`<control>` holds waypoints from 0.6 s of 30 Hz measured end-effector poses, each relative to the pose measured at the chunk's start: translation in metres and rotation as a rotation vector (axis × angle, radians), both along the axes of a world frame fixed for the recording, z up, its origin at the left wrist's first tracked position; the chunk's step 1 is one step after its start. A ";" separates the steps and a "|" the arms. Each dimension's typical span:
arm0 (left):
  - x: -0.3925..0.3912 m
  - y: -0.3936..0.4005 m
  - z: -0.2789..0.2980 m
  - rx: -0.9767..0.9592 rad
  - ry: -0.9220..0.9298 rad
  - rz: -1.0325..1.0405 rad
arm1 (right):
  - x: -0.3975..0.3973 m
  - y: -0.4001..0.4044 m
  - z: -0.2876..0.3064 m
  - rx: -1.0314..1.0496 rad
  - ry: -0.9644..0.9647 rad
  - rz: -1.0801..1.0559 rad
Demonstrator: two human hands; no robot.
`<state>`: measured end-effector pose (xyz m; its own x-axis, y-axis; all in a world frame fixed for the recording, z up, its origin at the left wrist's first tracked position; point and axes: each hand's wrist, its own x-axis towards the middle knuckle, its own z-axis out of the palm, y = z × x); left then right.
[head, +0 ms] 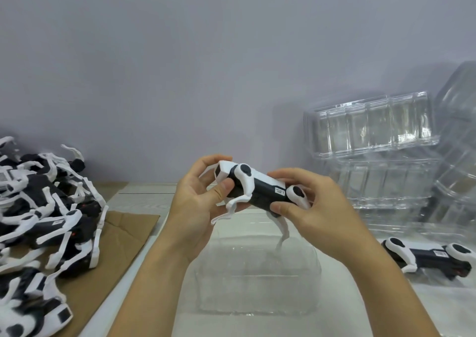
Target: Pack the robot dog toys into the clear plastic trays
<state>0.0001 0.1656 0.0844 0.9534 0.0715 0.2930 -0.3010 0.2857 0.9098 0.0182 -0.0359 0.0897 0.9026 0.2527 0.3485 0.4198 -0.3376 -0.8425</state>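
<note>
Hands hold the toy dog (260, 188) sideways, the left hand (198, 200) gripping its head end and the right hand (313, 205) its tail end, right above the clear tray (257, 280) on the counter (144, 202)

Toy pile (43, 223) left, tray stack (373, 140) right, held dog (257, 189) above middle tray (257, 285).

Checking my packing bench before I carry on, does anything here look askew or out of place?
The stack of clear trays at right is untidy: the top one sits tilted on those below. One robot dog lies loose on its side at right, apart from the pile on the cardboard at left. Nothing looks broken or spilled.
</note>
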 end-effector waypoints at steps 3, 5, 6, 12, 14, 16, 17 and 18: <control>0.001 -0.002 0.000 0.095 0.007 0.055 | 0.000 0.002 -0.003 -0.076 0.039 0.036; 0.003 -0.002 -0.002 0.152 0.011 0.054 | 0.002 0.003 -0.004 -0.075 0.054 0.002; 0.003 -0.001 -0.003 0.191 0.008 0.048 | 0.003 0.003 -0.006 -0.070 0.056 -0.022; 0.011 0.023 -0.034 0.465 0.132 0.249 | 0.010 -0.015 -0.009 -0.023 0.057 -0.151; 0.012 0.026 -0.049 0.475 0.261 0.205 | 0.011 -0.017 -0.008 -0.033 0.076 -0.144; 0.013 0.025 -0.059 0.463 0.346 0.155 | 0.008 -0.012 -0.007 -0.064 0.109 -0.096; 0.014 0.023 -0.063 0.448 0.370 0.144 | 0.007 -0.009 -0.006 -0.088 0.112 -0.070; 0.015 0.021 -0.065 0.424 0.384 0.143 | 0.006 -0.005 -0.006 -0.113 0.102 -0.051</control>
